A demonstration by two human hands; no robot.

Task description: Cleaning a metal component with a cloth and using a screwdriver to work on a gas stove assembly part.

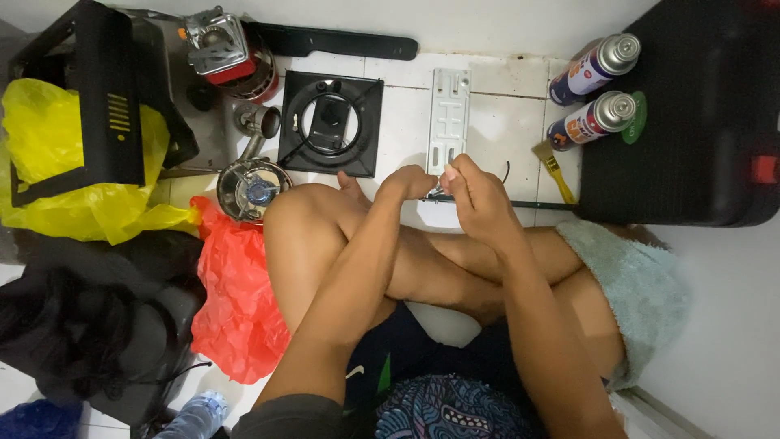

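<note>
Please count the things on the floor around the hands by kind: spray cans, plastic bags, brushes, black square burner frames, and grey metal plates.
Spray cans: 2
Plastic bags: 2, yellow and red
Brushes: 1
Black square burner frames: 1
Grey metal plates: 1
Total: 7

I see bare floor tile (520, 134) just ahead of my hands (451, 187), between the grey metal bracket (448, 118) and the two spray cans (597, 89). The black square burner plate (331, 122) blocks the left; the black case (691, 114) walls off the right. My crossed knees (309, 236) crowd the near side.
</note>
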